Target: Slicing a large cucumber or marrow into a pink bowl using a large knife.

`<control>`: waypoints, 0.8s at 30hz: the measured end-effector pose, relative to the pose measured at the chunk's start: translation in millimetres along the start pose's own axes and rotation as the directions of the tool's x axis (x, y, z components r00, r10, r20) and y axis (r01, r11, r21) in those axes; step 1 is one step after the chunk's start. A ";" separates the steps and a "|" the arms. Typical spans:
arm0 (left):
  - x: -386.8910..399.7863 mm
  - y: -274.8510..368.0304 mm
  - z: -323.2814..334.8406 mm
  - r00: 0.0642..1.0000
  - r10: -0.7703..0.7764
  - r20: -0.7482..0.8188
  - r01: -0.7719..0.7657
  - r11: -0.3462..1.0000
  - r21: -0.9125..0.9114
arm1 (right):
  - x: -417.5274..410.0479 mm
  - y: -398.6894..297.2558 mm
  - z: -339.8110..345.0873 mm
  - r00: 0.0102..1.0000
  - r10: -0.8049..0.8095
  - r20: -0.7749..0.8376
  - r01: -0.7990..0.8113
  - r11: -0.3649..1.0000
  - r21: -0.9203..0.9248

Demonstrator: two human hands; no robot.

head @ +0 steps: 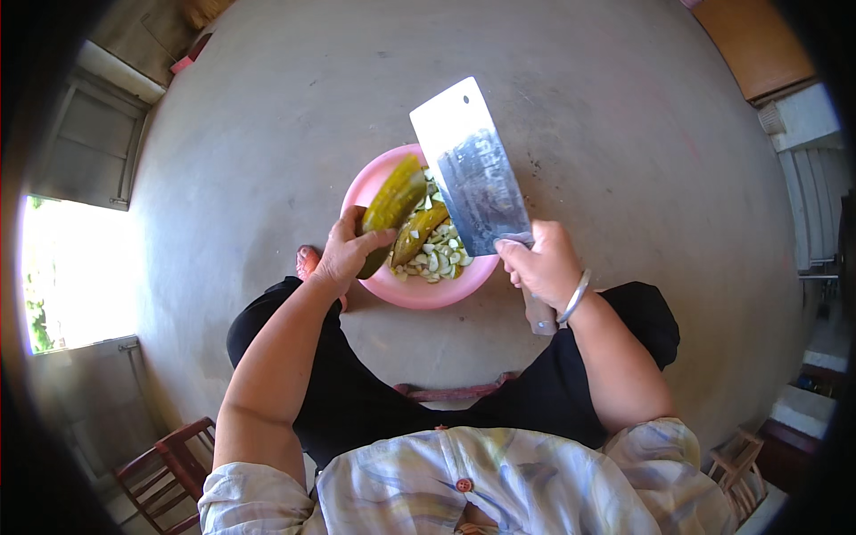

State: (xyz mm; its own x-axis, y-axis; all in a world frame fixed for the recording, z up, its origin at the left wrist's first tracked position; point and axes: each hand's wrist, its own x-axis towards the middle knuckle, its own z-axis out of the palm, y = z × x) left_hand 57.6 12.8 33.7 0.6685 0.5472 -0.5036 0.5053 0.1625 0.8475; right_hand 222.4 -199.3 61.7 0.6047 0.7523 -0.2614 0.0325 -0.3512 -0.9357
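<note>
My left hand [351,247] grips a large yellow-green cucumber or similar gourd [396,194], tilted over the left side of a pink plastic basin [428,299]. In my right hand [545,264] is the wooden handle of a cleaver [478,180]. Its broad steel blade is wet, points away from me and hides the basin's right part. The blade and the held vegetable look apart. Inside the basin lie another yellow-green vegetable [418,234] and many pale chopped pieces [438,257].
The basin stands on a grey concrete floor [267,134] between my legs. Wooden chairs [174,468] are at the lower left, with a slatted wooden piece [737,468] at the lower right. A bright doorway [80,274] opens at left; a brown wooden furniture piece [756,47] stands upper right.
</note>
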 end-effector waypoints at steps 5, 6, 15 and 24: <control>-11.7 -17.1 6.6 0.969 -0.054 0.240 0.151 0.901 -0.408 | -2.1 4.2 11.1 0.971 -0.234 -0.051 0.185 0.869 -0.459; -16.9 -16.6 7.0 0.952 -0.055 0.301 0.186 0.886 -0.425 | -2.9 7.1 13.0 0.960 -0.279 -0.025 0.236 0.855 -0.461; -19.7 -11.4 19.7 0.907 -0.255 0.334 0.391 0.804 -0.448 | -6.0 18.0 31.1 0.896 -0.415 0.157 0.424 0.694 -0.582; -7.0 -35.0 10.8 0.917 -0.188 0.352 0.330 0.852 -0.406 | -4.7 19.1 41.6 0.733 -0.660 0.167 0.554 0.436 -0.709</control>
State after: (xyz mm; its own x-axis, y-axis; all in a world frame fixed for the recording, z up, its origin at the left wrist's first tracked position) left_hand 41.1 -5.6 5.7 0.7102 0.1826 -0.6799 0.4301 0.6521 0.6244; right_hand 187.0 -186.3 35.2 0.2889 0.8760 0.3862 0.9135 -0.1314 -0.3851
